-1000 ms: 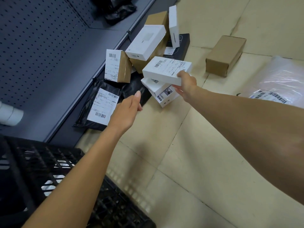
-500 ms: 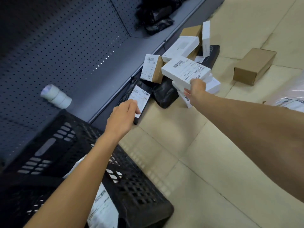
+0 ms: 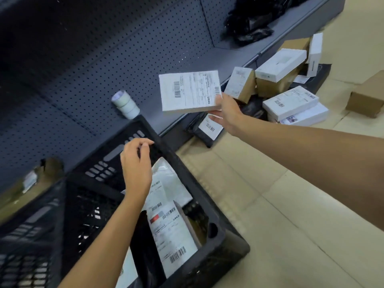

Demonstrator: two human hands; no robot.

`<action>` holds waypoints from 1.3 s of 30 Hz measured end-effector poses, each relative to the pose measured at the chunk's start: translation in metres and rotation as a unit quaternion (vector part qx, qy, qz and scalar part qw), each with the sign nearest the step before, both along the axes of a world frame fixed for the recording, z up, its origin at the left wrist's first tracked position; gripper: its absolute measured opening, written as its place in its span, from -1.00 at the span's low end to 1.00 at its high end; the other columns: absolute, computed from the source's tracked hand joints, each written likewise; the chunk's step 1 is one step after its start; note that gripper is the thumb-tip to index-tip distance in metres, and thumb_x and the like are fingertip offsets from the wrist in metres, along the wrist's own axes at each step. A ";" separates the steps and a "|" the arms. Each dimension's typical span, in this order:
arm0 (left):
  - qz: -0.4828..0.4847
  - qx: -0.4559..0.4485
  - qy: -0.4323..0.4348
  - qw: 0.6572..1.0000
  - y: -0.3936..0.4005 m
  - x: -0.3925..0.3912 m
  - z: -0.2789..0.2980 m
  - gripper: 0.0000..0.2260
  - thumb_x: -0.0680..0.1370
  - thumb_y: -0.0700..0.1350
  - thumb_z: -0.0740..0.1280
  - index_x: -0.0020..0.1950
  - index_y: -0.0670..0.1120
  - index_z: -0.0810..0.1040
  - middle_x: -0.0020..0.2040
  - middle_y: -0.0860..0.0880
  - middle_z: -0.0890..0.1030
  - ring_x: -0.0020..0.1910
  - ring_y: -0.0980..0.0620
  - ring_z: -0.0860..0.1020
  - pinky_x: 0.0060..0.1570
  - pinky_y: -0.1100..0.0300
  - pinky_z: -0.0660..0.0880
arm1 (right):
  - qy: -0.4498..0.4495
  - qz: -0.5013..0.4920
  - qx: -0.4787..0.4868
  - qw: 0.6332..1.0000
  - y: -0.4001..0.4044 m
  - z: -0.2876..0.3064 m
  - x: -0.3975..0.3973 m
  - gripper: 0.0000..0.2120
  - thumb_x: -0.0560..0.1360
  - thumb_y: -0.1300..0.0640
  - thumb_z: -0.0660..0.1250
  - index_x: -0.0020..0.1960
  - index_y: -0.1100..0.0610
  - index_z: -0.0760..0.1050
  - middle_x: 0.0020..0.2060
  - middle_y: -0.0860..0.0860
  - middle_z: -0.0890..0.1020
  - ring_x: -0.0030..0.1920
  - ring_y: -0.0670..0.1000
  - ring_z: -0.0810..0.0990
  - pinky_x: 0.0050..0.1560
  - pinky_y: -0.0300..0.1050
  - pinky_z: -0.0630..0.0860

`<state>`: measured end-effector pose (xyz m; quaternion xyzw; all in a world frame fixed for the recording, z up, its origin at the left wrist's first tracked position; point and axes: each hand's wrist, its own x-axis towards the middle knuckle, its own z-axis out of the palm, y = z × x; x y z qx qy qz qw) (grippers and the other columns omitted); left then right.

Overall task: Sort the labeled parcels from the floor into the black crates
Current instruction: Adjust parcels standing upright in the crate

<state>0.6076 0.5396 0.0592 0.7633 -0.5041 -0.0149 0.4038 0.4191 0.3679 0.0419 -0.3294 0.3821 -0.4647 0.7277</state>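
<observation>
White box (image 3: 190, 92): lifted off the floor pile, now pinched in right hand (image 3: 226, 114) above crate (image 3: 207, 206); drop pending. Left hand (image 3: 136, 165): loosely curled, empty.

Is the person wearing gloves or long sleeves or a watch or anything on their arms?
No. Both hands, the left hand and the right hand, are bare, with no gloves or rings to be seen. Both forearms are bare too: no sleeves, watch or bracelet show in this view. The fingernails look short and plain.
</observation>
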 end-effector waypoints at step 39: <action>0.037 0.026 0.160 0.986 0.163 0.128 -0.008 -0.76 0.67 -0.15 0.17 0.02 -0.07 0.64 -0.05 0.02 0.70 0.01 0.15 0.63 0.06 0.25 0.47 | 0.291 0.401 -0.410 0.766 0.146 0.023 0.150 -0.70 0.65 -0.06 0.07 0.11 0.07 0.51 0.01 -0.03 0.60 0.08 0.01 0.59 0.12 0.01 0.51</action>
